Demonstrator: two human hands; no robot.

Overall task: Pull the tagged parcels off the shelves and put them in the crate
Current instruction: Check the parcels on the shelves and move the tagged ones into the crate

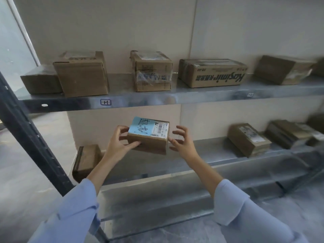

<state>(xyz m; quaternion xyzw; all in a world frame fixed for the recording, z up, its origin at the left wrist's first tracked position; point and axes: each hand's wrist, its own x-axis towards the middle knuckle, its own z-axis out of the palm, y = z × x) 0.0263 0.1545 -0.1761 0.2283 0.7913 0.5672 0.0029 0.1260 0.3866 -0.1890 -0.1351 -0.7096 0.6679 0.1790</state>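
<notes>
Left grip (121,142) pinches blue-tagged parcel (149,140), right grip (182,142) spread beside it, boxes (249,139) on shelf (215,151) either side.

A printed carton (213,72) is sitting on the upper shelf (157,99), with brown boxes (81,74) lying on either side of it. Flat parcels (249,139) are resting on the lower shelf (219,149), below and right of that carton.

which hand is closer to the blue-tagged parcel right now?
Left. The left hand grips the blue-tagged parcel at its left end; the right hand is at its right end, fingers spread, contact unclear.
</notes>
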